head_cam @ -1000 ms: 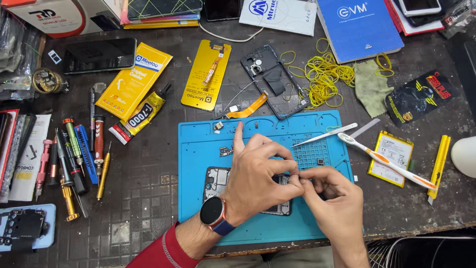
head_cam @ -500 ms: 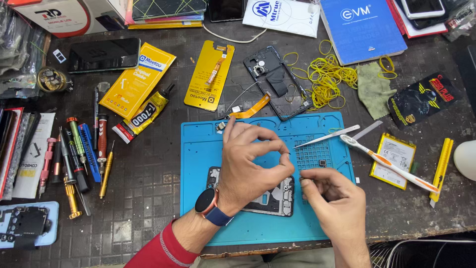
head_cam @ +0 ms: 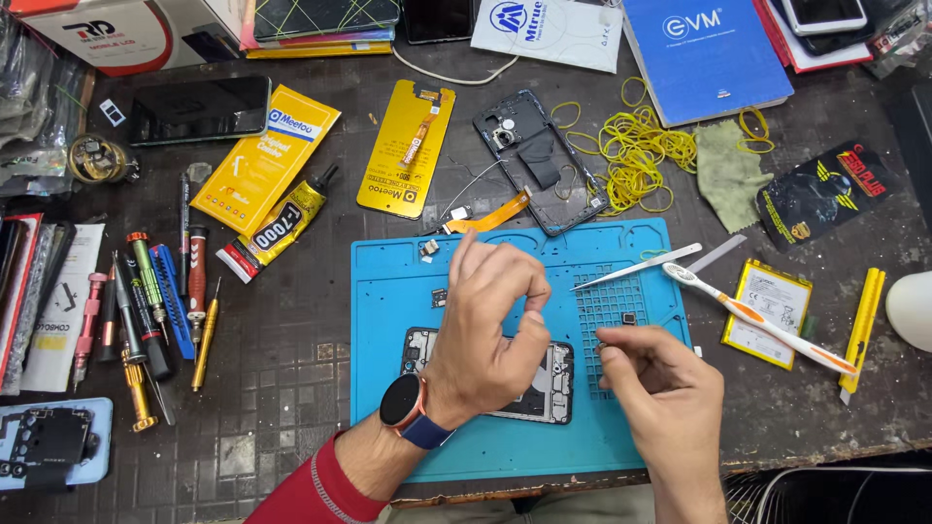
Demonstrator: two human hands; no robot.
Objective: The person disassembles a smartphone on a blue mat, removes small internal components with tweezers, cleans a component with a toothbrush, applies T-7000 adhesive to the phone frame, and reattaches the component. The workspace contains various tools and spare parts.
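Observation:
An opened phone [head_cam: 560, 384] lies flat on a blue repair mat [head_cam: 388, 291], most of it covered by my left hand [head_cam: 485, 330]. That hand, with a watch on the wrist, hovers just above the phone, fingers curled and thumb meeting a fingertip; nothing shows in it. My right hand [head_cam: 665, 388] rests on the mat's right side beside the phone, fingertips pinched together at the gridded patch [head_cam: 621, 311]. Whether they hold a tiny part is hidden. Small loose parts [head_cam: 428, 248] lie on the mat's upper left.
Tweezers [head_cam: 636, 269], a toothbrush [head_cam: 757, 317] and a battery [head_cam: 772, 301] lie right of the mat. Behind it sit a dark phone frame [head_cam: 539, 160], an orange flex cable [head_cam: 490, 215] and yellow rubber bands [head_cam: 636, 150]. Screwdrivers [head_cam: 146, 291] and a glue tube [head_cam: 277, 228] lie left.
My left hand has lifted off the phone and curled its fingers. My right hand has drawn back to the right, away from the phone's edge.

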